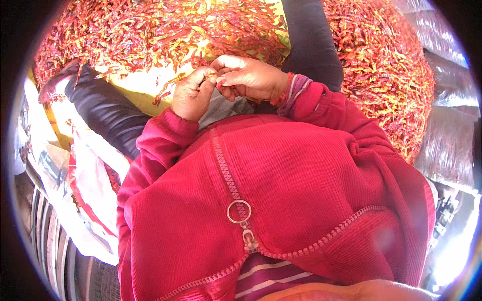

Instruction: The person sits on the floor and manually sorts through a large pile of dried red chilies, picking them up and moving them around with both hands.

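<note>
My left hand [193,95] and my right hand [253,79] meet over my lap, fingertips almost touching. Both are closed in a pinch. Between them shows a bit of a dried red chilli [219,86], with a small yellowish part by the left fingertips; most of it is hidden by the fingers. Just left of my left hand, a few loose chillies [164,91] trail over a yellow sheet [138,85]. A large heap of dried red chillies [145,35] spreads beyond both hands.
More chillies [381,70] are piled to the right of my outstretched dark-trousered leg [311,45]. My other leg [103,103] lies bent at the left. A white and red plastic sack [93,185] rests at the left, and shiny grey sheeting [449,135] lines the right side.
</note>
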`<state>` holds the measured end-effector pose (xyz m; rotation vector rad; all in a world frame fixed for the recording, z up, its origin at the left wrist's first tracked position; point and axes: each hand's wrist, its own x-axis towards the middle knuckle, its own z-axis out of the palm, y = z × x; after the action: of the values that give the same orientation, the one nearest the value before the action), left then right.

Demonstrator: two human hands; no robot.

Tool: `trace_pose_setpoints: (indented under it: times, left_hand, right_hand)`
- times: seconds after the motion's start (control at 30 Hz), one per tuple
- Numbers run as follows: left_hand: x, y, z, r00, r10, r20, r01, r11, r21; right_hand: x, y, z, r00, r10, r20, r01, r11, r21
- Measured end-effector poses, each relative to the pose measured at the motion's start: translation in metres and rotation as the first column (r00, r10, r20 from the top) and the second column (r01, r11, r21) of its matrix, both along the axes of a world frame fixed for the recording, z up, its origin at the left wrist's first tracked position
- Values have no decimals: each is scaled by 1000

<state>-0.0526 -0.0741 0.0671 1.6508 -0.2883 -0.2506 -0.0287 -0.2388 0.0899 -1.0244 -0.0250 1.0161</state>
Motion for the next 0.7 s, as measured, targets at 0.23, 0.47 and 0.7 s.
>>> trace_pose_setpoints:
  times: [0.23,0.47,0.7]
  left_hand:
    - [-8,-9,15,785,-123,-608,-116,934,-339]
    - [16,7,-1,623,-41,-781,-410,833,-372]
    - [18,26,-35,572,-317,-756,-370,723,-583]
  right_hand:
    - [-7,-7,-2,794,126,595,11,975,-220]
    - [-5,-21,29,430,515,741,-146,850,-506]
    - [77,-60,-43,35,931,363,170,353,-920]
